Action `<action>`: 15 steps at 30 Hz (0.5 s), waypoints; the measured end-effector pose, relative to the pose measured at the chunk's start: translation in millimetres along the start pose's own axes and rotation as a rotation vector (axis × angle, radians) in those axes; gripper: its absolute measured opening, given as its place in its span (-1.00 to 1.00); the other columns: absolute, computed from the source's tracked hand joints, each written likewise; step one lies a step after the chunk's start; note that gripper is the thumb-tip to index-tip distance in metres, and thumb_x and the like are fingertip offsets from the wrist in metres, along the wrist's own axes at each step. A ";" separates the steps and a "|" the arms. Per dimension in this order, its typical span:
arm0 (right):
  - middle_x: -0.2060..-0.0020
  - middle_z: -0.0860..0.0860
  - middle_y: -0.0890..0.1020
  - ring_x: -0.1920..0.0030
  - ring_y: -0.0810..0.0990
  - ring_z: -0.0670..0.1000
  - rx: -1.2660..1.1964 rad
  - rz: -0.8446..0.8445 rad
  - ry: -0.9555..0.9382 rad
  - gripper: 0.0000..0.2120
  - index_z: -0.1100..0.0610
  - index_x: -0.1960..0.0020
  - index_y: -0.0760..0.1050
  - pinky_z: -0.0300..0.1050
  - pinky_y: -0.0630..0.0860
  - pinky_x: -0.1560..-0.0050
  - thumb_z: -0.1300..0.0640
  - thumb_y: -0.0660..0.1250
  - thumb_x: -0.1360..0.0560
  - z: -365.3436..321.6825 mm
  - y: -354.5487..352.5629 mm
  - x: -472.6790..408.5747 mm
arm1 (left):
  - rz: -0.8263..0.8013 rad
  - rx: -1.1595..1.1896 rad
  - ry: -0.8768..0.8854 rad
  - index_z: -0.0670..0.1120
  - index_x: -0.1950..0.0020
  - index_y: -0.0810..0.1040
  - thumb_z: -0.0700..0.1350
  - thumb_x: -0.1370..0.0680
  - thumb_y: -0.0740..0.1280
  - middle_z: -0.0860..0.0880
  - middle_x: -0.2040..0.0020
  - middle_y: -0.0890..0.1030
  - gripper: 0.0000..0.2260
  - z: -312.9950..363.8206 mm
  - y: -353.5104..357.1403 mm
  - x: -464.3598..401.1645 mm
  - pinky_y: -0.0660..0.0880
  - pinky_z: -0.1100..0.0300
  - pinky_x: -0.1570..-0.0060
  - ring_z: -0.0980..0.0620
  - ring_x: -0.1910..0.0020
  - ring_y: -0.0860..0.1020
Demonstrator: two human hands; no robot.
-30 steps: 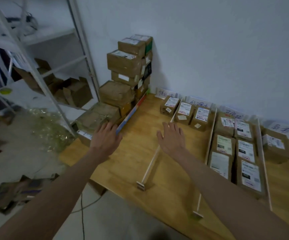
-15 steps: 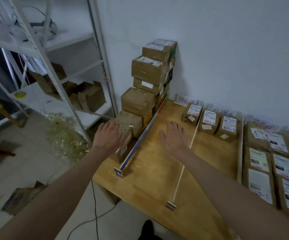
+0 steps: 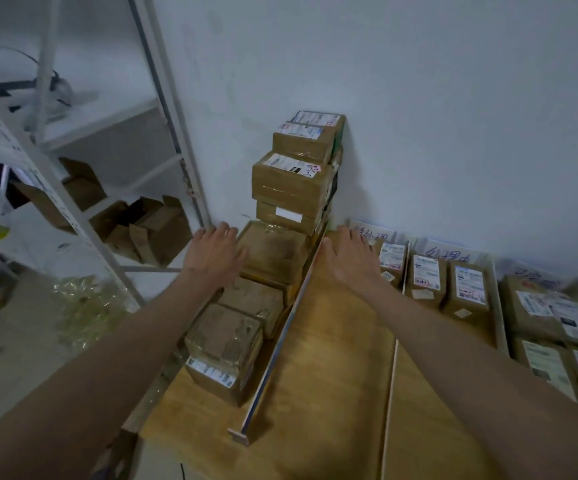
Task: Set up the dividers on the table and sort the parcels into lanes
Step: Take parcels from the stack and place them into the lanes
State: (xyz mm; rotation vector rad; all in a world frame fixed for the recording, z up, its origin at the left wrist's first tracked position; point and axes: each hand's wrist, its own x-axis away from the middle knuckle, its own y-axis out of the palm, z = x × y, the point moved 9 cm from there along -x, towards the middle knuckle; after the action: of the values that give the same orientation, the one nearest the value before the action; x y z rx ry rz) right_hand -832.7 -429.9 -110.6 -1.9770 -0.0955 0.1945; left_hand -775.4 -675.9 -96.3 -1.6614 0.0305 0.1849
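A: Hands?
B: Both stretched out, palms down, fingers spread. Left hand (image 3: 215,258) sits at the left edge of a brown parcel (image 3: 273,252) in the pile, fingers loose, not closed on anything. Can't tell if it touches the box.
A: Right?
B: Right hand (image 3: 346,263) flat and open over the wooden table (image 3: 332,358), just right of the tall divider (image 3: 280,341), holding nothing.
A: Where's the pile?
B: Left of that divider, against the wall. Tall stack of parcels (image 3: 296,178) at the far end, two lower boxes nearer, and a near parcel (image 3: 223,351) with a label on its front face.
A: Lanes?
B: First lane right of the tall divider is bare wood near us. A thin white divider (image 3: 389,403) bounds it on the right. Small labelled parcels (image 3: 428,278) sit at the far end by the wall, under handwritten paper tags (image 3: 370,233). More flat parcels (image 3: 554,320) lie in lanes at far right.
A: Anything else?
B: White metal shelving (image 3: 73,216) on the left, open cartons on it.
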 end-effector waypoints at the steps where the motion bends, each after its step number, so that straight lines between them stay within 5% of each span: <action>1: -0.35 0.17 0.45 -0.35 0.41 0.21 -0.026 0.002 0.019 -0.54 0.14 -0.44 0.30 0.15 0.32 -0.34 -0.10 0.01 -0.67 -0.8 -2.8 -11.2 | 0.010 0.004 0.001 -0.10 -0.45 0.37 0.15 -0.66 0.01 -0.12 -0.41 0.43 -0.51 -2.0 -4.8 -14.3 0.29 -0.07 -0.41 -0.12 -0.38 0.42; 10: -0.41 0.20 0.40 -0.37 0.42 0.22 -0.296 -0.043 0.256 -0.44 0.20 -0.51 0.21 0.09 0.37 -0.32 -0.15 0.01 -0.66 -6.4 -9.8 -111.9 | 0.015 0.230 -0.001 -0.14 -0.49 0.32 0.20 -0.66 0.02 -0.16 -0.43 0.39 -0.45 -22.0 -24.5 -155.8 0.37 -0.12 -0.29 -0.18 -0.36 0.41; 15: -0.27 0.21 0.51 -0.19 0.51 0.19 -0.465 -0.086 0.443 -0.44 0.28 -0.37 0.38 0.00 0.43 -0.17 -0.14 -0.02 -0.66 -4.0 8.9 -156.3 | -0.058 0.474 -0.071 -0.14 -0.52 0.28 0.24 -0.65 0.05 -0.15 -0.47 0.36 -0.42 -32.3 -7.5 -214.5 0.41 -0.08 -0.26 -0.18 -0.38 0.41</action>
State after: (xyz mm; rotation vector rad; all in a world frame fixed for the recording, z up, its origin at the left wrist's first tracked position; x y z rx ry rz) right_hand -985.8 -461.6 -102.7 -2.4241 0.0691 -0.3537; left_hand -982.6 -726.5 -56.2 -1.1810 -0.0265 0.1767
